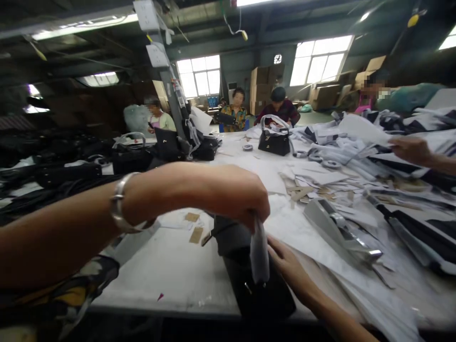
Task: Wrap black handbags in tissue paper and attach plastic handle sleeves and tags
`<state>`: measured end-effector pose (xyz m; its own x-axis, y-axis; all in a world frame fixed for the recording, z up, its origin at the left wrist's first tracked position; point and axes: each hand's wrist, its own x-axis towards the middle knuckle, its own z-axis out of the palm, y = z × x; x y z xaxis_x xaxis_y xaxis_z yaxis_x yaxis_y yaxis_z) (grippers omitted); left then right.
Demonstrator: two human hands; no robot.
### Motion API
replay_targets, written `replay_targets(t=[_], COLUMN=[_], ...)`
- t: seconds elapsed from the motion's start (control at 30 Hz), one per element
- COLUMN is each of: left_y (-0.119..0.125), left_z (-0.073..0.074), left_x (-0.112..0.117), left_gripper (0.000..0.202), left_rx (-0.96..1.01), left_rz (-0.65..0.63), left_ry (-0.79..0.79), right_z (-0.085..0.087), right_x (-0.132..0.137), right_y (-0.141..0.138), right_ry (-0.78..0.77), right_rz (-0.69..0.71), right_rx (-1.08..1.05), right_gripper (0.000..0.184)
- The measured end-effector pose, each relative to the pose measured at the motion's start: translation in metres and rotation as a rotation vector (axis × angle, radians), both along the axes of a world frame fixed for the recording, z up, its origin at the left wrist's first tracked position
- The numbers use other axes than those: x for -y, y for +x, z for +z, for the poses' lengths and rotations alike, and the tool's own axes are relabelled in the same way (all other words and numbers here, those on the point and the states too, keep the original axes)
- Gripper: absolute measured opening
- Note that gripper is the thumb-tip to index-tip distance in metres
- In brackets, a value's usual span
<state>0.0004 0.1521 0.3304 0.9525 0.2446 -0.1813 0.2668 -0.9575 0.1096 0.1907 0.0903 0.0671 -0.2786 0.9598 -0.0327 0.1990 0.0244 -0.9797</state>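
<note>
A black handbag (260, 301) with a small metal fitting on its front lies close to the table's front edge. My left hand (245, 194) reaches across from the left and is closed on the bag's handle (260, 259), which is wrapped in white padding. Against the bag's right side rests my right hand (287, 261), its visible fingers stretched out and their tips partly hidden behind the wrapped handle. A dark grey flap or panel (231, 237) shows at the far part of the bag, beneath my left hand.
Right of the bag stands a tape dispenser (342, 232), with paper scraps (302, 190) beyond it. Another black handbag (274, 141) stands farther back. At right, a co-worker's hand (411, 149) holds a white sheet. Several people sit around the table; black bags (131, 156) crowd the left.
</note>
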Motion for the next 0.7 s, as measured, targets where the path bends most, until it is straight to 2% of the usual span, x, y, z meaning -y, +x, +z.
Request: replay_targets(t=[0.07,0.13,0.23,0.3,0.37,0.4,0.43,0.47,0.6,0.7], left_y=[0.006,0.01,0.002,-0.019,-0.055,-0.078,-0.105,-0.134,-0.241,-0.287], left_z=[-0.025,-0.041,-0.044,-0.039,-0.042,-0.048,-0.056,-0.068,-0.129,-0.171], left_x=[0.009,0.014,0.024,0.031,0.035,0.035,0.034,0.033,0.032,0.036], left_gripper=[0.014,0.016,0.023,0.04,0.047,0.044,0.043,0.046,0.058,0.049], left_rx=[-0.026,0.033,0.325,0.533,0.725,0.833,0.955,1.007,1.059,0.921], left_rz=[-0.019,-0.066,-0.096,-0.007,0.252,0.455,0.716,0.872,1.328,1.506], left_ry=[0.076,0.141,0.173,0.137,0.088,0.08,0.068,0.105,0.282,0.289], right_z=[-0.015,-0.016,0.0,0.011,0.017,0.017,0.016,0.013,-0.003,-0.014], right_x=[0.018,0.04,0.071,0.082,0.083,0.08,0.077,0.072,0.049,0.033], right_y=[0.003,0.005,0.0,-0.006,-0.013,-0.016,-0.018,-0.018,-0.012,-0.008], right_ry=[0.142,0.267,0.484,0.605,0.707,0.751,0.792,0.828,0.935,1.049], right_rz=[-0.106,-0.186,-0.19,-0.121,-0.041,-0.016,0.0,0.011,-0.018,-0.028], right_rx=[0.121,0.123,0.097,0.136,0.215,0.251,0.275,0.286,0.283,0.304], right_gripper=[0.056,0.049,0.047,0.05,0.046,0.041,0.035,0.03,0.023,0.024])
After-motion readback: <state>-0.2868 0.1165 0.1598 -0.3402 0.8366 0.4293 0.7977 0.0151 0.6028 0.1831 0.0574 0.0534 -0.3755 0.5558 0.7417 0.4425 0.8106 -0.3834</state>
